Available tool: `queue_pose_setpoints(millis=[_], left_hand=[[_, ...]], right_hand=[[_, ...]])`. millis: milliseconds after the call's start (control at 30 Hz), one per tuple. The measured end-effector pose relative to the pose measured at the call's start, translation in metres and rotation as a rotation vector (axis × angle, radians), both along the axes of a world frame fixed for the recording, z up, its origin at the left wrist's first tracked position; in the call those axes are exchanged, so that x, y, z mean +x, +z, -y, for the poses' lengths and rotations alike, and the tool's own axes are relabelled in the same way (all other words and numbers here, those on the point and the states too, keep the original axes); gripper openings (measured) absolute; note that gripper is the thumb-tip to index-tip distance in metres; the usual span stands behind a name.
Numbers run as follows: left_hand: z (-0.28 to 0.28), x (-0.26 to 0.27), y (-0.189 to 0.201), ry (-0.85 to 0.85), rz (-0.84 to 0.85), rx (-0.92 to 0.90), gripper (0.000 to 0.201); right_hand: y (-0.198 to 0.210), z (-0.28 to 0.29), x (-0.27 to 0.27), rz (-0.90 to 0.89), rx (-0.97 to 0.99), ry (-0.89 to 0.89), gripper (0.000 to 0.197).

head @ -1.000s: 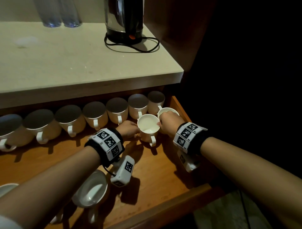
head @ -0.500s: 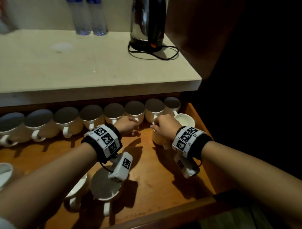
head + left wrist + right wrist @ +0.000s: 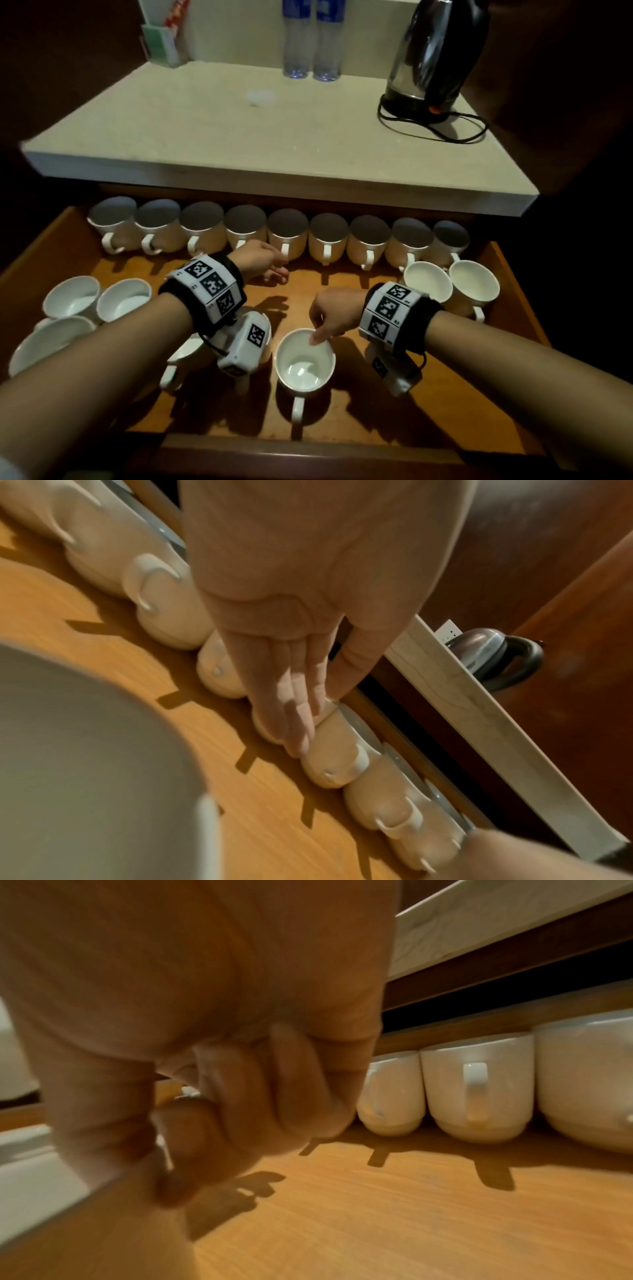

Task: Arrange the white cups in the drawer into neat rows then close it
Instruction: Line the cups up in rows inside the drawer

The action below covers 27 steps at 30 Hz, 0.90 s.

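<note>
The wooden drawer stands pulled out, with several white cups lined along its back, handles facing me. Two more cups stand just in front of them at the right. My right hand pinches the rim of a lone cup at the centre front; in the right wrist view the fingers are curled beside that rim. My left hand lies at the back row with straight fingers touching the side of a cup there.
Loose cups crowd the drawer's left front, and one sits under my left wrist. The countertop overhangs the back row and carries a kettle with its cord and two bottles. Bare drawer floor lies at the front right.
My right hand has left the two cups at the back right and come forward to the centre front cup. The view has pulled back. My left hand has stayed by the back row.
</note>
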<state>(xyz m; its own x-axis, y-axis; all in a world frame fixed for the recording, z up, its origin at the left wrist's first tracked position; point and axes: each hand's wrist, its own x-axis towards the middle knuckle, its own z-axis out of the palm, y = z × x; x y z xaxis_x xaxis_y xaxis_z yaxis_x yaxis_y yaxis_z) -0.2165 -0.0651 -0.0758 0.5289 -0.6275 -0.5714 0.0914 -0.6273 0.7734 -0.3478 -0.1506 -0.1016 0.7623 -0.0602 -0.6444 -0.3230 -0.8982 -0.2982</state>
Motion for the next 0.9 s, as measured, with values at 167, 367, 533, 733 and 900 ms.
queue_pose_setpoints(millis=[167, 367, 533, 733, 900], left_hand=[[-0.009, -0.002, -0.004, -0.047, -0.015, 0.058, 0.026], [-0.005, -0.01, -0.008, -0.073, -0.039, 0.065, 0.026], [0.004, -0.016, -0.009, -0.111, -0.084, 0.094, 0.026], [0.017, -0.023, -0.012, -0.129, -0.094, 0.061, 0.025], [0.026, -0.021, -0.022, -0.241, -0.015, 0.05, 0.031]], right_hand=[[0.0, -0.002, 0.005, 0.005, -0.054, 0.032, 0.014], [0.008, 0.017, 0.003, 0.074, -0.179, -0.044, 0.015], [0.016, 0.038, 0.002, 0.131, -0.311, -0.142, 0.022], [0.014, 0.058, -0.002, 0.222, -0.356, -0.311, 0.027], [0.017, 0.072, -0.018, 0.141, -0.316, -0.446, 0.032]])
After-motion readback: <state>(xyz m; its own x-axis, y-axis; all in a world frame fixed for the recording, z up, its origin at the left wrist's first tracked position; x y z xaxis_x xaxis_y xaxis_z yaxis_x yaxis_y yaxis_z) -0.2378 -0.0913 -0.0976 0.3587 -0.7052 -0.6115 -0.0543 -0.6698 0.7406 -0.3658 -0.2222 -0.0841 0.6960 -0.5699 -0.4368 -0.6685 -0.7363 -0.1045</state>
